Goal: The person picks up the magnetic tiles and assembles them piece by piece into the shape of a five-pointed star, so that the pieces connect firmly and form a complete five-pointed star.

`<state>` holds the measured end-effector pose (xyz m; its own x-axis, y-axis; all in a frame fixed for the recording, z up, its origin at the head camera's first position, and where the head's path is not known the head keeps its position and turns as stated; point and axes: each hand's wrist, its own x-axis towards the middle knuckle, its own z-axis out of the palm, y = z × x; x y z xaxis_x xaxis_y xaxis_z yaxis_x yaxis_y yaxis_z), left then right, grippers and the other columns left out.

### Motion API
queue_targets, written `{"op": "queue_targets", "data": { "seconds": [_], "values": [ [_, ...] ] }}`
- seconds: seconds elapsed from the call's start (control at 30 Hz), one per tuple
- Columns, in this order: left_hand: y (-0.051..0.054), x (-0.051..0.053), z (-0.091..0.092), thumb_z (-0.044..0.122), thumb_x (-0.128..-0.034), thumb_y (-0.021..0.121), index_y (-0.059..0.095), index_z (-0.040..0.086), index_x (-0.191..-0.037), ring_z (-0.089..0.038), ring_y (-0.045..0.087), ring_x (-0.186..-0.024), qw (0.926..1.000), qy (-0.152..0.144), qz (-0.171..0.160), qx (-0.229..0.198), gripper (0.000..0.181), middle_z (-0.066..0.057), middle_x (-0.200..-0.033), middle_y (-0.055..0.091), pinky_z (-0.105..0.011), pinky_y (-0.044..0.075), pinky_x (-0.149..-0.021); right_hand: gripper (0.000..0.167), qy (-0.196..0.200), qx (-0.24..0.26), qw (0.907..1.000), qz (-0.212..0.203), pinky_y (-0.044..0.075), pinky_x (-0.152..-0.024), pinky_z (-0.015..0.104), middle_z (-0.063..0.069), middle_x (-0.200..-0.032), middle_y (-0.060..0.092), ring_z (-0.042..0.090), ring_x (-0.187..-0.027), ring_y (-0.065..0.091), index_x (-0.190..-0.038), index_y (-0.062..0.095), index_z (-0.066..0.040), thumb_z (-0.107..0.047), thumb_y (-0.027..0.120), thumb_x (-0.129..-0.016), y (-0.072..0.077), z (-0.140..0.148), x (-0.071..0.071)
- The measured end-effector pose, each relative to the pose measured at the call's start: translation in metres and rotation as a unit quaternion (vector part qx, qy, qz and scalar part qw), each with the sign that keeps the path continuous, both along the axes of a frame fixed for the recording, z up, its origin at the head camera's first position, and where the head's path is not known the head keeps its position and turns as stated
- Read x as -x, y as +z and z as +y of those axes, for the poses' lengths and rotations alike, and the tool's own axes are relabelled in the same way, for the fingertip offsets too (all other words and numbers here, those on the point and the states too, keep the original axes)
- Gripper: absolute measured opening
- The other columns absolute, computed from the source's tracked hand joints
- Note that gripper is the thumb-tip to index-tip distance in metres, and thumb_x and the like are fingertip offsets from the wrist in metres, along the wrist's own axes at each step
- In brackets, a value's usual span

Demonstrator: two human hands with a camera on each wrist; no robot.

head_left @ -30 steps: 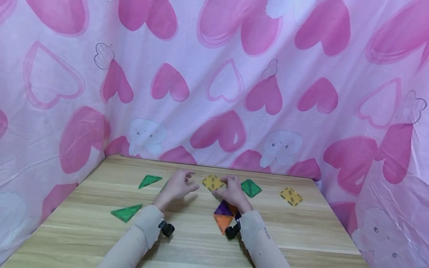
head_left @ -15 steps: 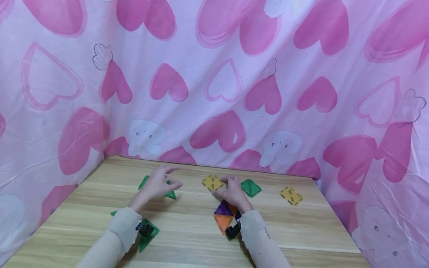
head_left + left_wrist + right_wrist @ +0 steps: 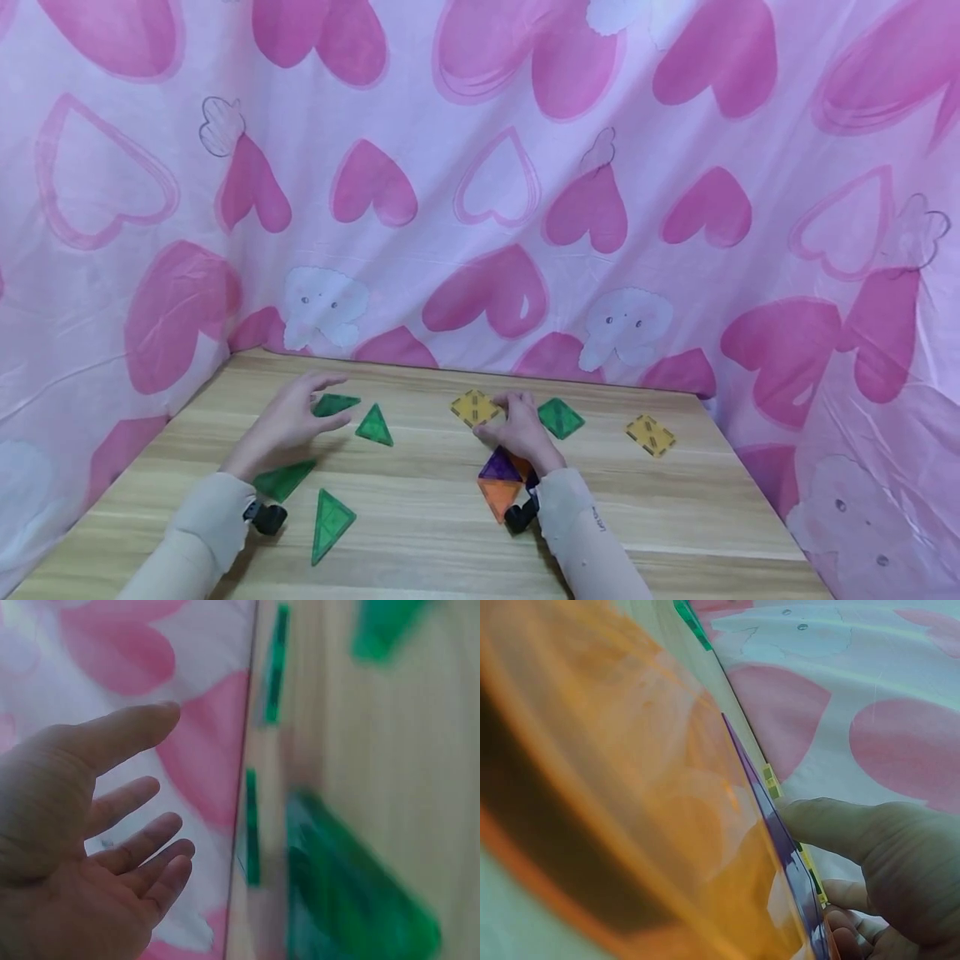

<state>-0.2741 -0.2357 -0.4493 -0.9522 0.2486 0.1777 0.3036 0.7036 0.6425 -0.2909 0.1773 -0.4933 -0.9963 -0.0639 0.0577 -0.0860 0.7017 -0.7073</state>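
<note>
My left hand (image 3: 288, 425) is over the left of the table, thumb and fingers spread with nothing between them. Near its fingertips lie a green triangle (image 3: 335, 406) and a small green triangle (image 3: 374, 427). Under the wrist is another green triangle (image 3: 287, 479), with a fourth green triangle (image 3: 332, 523) to its right. In the head view, the right hand (image 3: 520, 432) holds the right-hand edges of a yellow tile (image 3: 472, 408) between thumb and fingers. Purple (image 3: 500, 467) and orange (image 3: 500, 497) triangles lie together just below that hand, partly hidden by the wrist.
Right of my right hand are a green tile (image 3: 561, 418) and, farther off, a yellow tile (image 3: 651, 436). A pink-and-white heart-patterned cloth (image 3: 480, 208) hangs behind and beside the wooden table (image 3: 645, 533).
My left hand has moved left, away from the right hand, uncovering the small green triangle and the one nearest the front. The right hand stays at the yellow tile.
</note>
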Motion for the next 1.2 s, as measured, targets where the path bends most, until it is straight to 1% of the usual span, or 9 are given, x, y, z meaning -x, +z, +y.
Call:
{"op": "queue_targets", "data": {
  "seconds": [0.2, 0.33, 0.47, 0.6, 0.7, 0.8, 0.93, 1.03, 1.2],
  "values": [
    [-0.010, -0.001, -0.017, 0.028, -0.0965, 0.091, 0.056, 0.008, -0.161, -0.057, 0.048, -0.149, 0.9993, -0.005, -0.035, 0.009, 0.076, -0.028, -0.165, 0.049, -0.077, 0.042, -0.118, 0.070, 0.003, -0.001, 1.0000, -0.003, 0.053, -0.107, 0.054, 0.015, -0.148, 0.051, 0.030, -0.122, 0.054, -0.149, 0.066, -0.010, -0.040, 0.094, -0.092, 0.001, -0.001, -0.002],
    [-0.016, 0.000, -0.018, 0.027, -0.0954, 0.091, 0.060, 0.007, -0.158, -0.054, 0.057, -0.142, 0.9989, -0.013, -0.046, 0.005, 0.073, -0.027, -0.161, 0.054, -0.074, 0.048, -0.113, 0.078, 0.015, 0.010, 0.9998, -0.011, 0.052, -0.110, 0.055, 0.015, -0.150, 0.050, 0.031, -0.126, 0.055, -0.154, 0.062, -0.008, -0.043, 0.094, -0.092, 0.005, 0.003, -0.001],
    [-0.018, -0.001, -0.020, 0.025, -0.0939, 0.093, 0.064, 0.004, -0.154, -0.050, 0.061, -0.135, 0.9983, -0.018, -0.054, 0.005, 0.070, -0.023, -0.154, 0.057, -0.071, 0.051, -0.110, 0.091, 0.031, 0.043, 0.9986, -0.009, 0.049, -0.118, 0.059, 0.021, -0.159, 0.045, 0.038, -0.139, 0.059, -0.163, 0.050, -0.004, -0.042, 0.093, -0.093, 0.009, 0.005, 0.000],
    [-0.019, 0.001, -0.021, 0.023, -0.0923, 0.094, 0.066, 0.000, -0.150, -0.040, 0.063, -0.124, 0.9984, -0.018, -0.053, 0.010, 0.068, -0.020, -0.147, 0.059, -0.064, 0.056, -0.105, 0.092, 0.031, 0.081, 0.9962, 0.002, 0.051, -0.117, 0.061, 0.023, -0.162, 0.041, 0.043, -0.148, 0.055, -0.168, 0.044, -0.007, -0.038, 0.091, -0.096, 0.019, -0.001, -0.003],
    [-0.018, 0.000, -0.022, 0.021, -0.0919, 0.094, 0.067, -0.002, -0.149, -0.036, 0.063, -0.120, 0.9984, -0.017, -0.052, 0.014, 0.067, -0.020, -0.145, 0.059, -0.060, 0.057, -0.102, 0.088, 0.038, 0.092, 0.9950, 0.013, 0.054, -0.114, 0.061, 0.021, -0.160, 0.043, 0.046, -0.147, 0.055, -0.168, 0.044, -0.011, -0.039, 0.089, -0.097, 0.029, -0.010, -0.007],
    [-0.017, 0.000, -0.022, 0.019, -0.0916, 0.094, 0.067, -0.003, -0.148, -0.035, 0.063, -0.119, 0.9983, -0.013, -0.055, 0.017, 0.067, -0.021, -0.146, 0.058, -0.060, 0.057, -0.103, 0.085, 0.054, 0.083, 0.9947, 0.027, 0.054, -0.113, 0.062, 0.019, -0.158, 0.046, 0.046, -0.147, 0.054, -0.167, 0.047, -0.015, -0.042, 0.088, -0.098, 0.040, -0.020, -0.012],
    [-0.015, -0.001, -0.022, 0.015, -0.0904, 0.095, 0.067, -0.004, -0.148, -0.035, 0.063, -0.120, 0.9976, -0.005, -0.068, 0.016, 0.067, -0.020, -0.147, 0.057, -0.060, 0.057, -0.105, 0.082, 0.079, 0.068, 0.9939, 0.037, 0.053, -0.113, 0.063, 0.015, -0.158, 0.049, 0.042, -0.147, 0.052, -0.166, 0.049, -0.018, -0.044, 0.087, -0.098, 0.048, -0.040, -0.016],
    [-0.016, 0.000, -0.022, 0.012, -0.0898, 0.095, 0.067, -0.005, -0.148, -0.035, 0.064, -0.121, 0.9974, -0.005, -0.071, 0.011, 0.067, -0.020, -0.146, 0.057, -0.060, 0.057, -0.105, 0.082, 0.102, 0.062, 0.9920, 0.041, 0.055, -0.111, 0.061, 0.015, -0.158, 0.051, 0.039, -0.145, 0.054, -0.166, 0.050, -0.016, -0.043, 0.087, -0.099, 0.047, -0.056, -0.014],
    [-0.019, 0.001, -0.022, 0.010, -0.0896, 0.095, 0.067, -0.006, -0.146, -0.035, 0.066, -0.119, 0.9978, -0.012, -0.063, 0.011, 0.065, -0.021, -0.143, 0.058, -0.059, 0.059, -0.104, 0.078, 0.130, 0.076, 0.9884, 0.020, 0.057, -0.110, 0.053, 0.009, -0.160, 0.052, 0.031, -0.142, 0.058, -0.166, 0.051, -0.019, -0.042, 0.086, -0.100, 0.038, -0.081, -0.014]
  ]
}}
